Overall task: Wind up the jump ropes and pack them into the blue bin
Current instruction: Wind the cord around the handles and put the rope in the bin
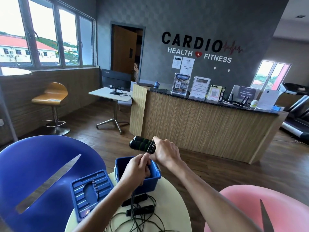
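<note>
My right hand (pixel 164 152) grips two black-and-green jump rope handles (pixel 140 142) held side by side above the blue bin (pixel 154 173), with rope turns wrapped around them at my fingers. My left hand (pixel 136 170) pinches the dark rope (pixel 145 157) just below the handles, over the bin's opening. The rope runs down from my left hand to the table. A second jump rope with black handles (pixel 140 210) lies loose and tangled on the cream round table (pixel 173 198) in front of the bin.
The bin's blue lid (pixel 90 190) lies on the table left of the bin. A blue chair (pixel 38 173) stands at the left and a pink chair (pixel 250 208) at the right. Beyond are a wooden reception counter (pixel 200 124), a desk with a monitor (pixel 116 81) and a stool (pixel 51 97).
</note>
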The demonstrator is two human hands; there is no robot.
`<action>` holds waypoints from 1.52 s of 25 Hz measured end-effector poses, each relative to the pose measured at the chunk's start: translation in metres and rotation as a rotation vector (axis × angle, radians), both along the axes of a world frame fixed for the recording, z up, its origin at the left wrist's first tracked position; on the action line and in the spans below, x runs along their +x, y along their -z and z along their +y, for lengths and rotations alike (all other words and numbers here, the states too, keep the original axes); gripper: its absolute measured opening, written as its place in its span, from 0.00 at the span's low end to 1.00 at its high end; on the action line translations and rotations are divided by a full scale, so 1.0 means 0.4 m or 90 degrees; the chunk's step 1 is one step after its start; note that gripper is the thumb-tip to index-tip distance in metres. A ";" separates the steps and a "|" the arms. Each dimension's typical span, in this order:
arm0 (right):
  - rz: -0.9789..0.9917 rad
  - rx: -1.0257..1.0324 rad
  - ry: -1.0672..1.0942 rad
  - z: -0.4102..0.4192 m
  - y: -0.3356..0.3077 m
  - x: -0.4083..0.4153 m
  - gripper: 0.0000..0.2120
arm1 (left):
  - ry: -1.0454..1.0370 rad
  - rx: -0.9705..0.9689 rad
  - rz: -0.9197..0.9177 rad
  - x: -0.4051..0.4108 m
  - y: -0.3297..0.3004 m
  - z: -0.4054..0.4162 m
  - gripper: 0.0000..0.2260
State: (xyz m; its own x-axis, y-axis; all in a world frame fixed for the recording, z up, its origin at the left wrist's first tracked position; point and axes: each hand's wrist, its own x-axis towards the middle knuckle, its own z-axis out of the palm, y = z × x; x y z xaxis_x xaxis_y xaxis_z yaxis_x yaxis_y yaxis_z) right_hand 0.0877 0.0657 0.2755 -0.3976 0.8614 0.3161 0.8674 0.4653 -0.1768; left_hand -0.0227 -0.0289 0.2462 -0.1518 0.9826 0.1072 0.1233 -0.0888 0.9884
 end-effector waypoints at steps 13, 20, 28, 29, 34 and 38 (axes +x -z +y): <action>0.003 -0.197 -0.149 -0.066 -0.088 0.022 0.20 | 0.153 0.086 0.382 -0.155 0.110 0.059 0.13; -0.071 -0.274 -0.303 -0.143 -0.123 0.026 0.21 | 0.241 0.300 0.741 -0.245 0.002 0.128 0.08; -0.237 -0.081 -0.170 -0.104 -0.073 0.002 0.27 | 0.079 0.296 1.116 -0.136 -0.166 0.076 0.04; -0.240 -0.050 -0.156 -0.095 -0.066 -0.001 0.33 | 0.050 0.240 1.142 -0.111 -0.171 0.061 0.07; -0.202 0.072 -0.073 -0.049 -0.066 -0.001 0.29 | -0.101 0.107 0.895 -0.056 -0.125 0.023 0.09; -0.146 0.092 -0.026 -0.031 -0.063 -0.005 0.34 | -0.158 0.065 0.439 -0.051 -0.083 0.021 0.09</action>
State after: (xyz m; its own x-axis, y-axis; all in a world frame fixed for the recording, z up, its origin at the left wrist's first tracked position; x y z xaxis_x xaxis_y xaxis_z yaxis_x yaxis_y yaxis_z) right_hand 0.0858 0.0532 0.3008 -0.5067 0.7956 0.3319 0.8569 0.5071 0.0926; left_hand -0.0432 -0.0204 0.2793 -0.2334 0.9080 0.3478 0.7419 -0.0649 0.6674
